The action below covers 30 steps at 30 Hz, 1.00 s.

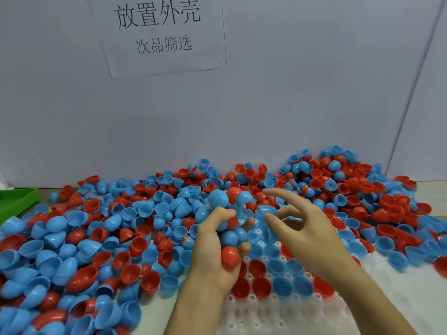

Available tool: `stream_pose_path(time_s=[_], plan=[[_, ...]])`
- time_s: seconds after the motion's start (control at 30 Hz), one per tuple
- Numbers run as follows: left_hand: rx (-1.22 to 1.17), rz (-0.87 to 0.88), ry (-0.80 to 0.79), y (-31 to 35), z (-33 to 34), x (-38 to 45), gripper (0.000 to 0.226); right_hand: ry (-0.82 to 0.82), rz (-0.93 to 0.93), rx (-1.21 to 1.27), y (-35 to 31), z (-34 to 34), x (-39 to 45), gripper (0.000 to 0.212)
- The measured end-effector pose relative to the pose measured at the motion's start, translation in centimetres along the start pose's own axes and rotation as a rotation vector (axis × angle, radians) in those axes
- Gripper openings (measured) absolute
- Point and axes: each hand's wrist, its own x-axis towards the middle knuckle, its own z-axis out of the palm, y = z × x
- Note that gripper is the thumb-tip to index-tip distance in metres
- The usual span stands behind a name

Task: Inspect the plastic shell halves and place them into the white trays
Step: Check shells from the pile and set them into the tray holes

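At 6 o'clock of the head view, the white tray (285, 310) lies flat, its round pockets partly filled: red and blue shell halves (263, 285) sit open side up in its far rows, near pockets bare. Left hand (212, 247) is just above the tray's left edge, fingers curled round a clutch of shells (225, 213): blue domes on top, a red shell (229, 257) low in the palm, more red and blue wedged between thumb and fingers. Right hand (307, 228) hovers at 3 o'clock from the left hand, close beside it; thumb and a bent finger pinch a single blue shell half (264, 211), index finger stretched out straight toward 10 o'clock, other fingers loosely bent. Loose shell pile (101, 238), red and blue mixed, covers the table from 9 o'clock across 12 to 3 o'clock, banked against the white back wall (290, 105) and spilling onto the tray's far edge. Paper sign (159, 32) with printed Chinese text is stuck on the wall at 12 o'clock. Green tray (17, 201) corner shows at 9 o'clock, at the pile's edge.
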Motion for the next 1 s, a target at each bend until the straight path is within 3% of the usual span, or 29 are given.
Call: stream_pose_path(time_s=[0.17,0.27,0.4,0.6,0.87,1.0], plan=[[0.014,-0.009,-0.005,-0.3,0.4,-0.2,0.047,0.166,0.044,0.117,-0.2,0.7,0.2,0.018],[-0.001,-0.016,0.002,-0.4,0.3,-0.1,0.047,0.273,0.048,0.156,-0.3,1.2,0.1,0.021],[-0.002,-0.024,-0.009,-0.4,0.3,-0.1,0.027,0.186,-0.006,0.116,-0.2,1.6,-0.1,0.038],[-0.002,-0.034,-0.023,-0.3,0.4,-0.2,0.020,-0.027,0.092,0.094,0.4,2.7,-0.3,0.031],[-0.060,0.019,0.045,0.8,-0.3,0.0,0.014,0.229,0.086,-0.083,1.4,-0.3,0.5,0.032],[-0.043,0.020,0.039,0.9,-0.3,0.0,0.010,0.202,0.141,-0.230,2.0,-1.4,0.7,0.025]])
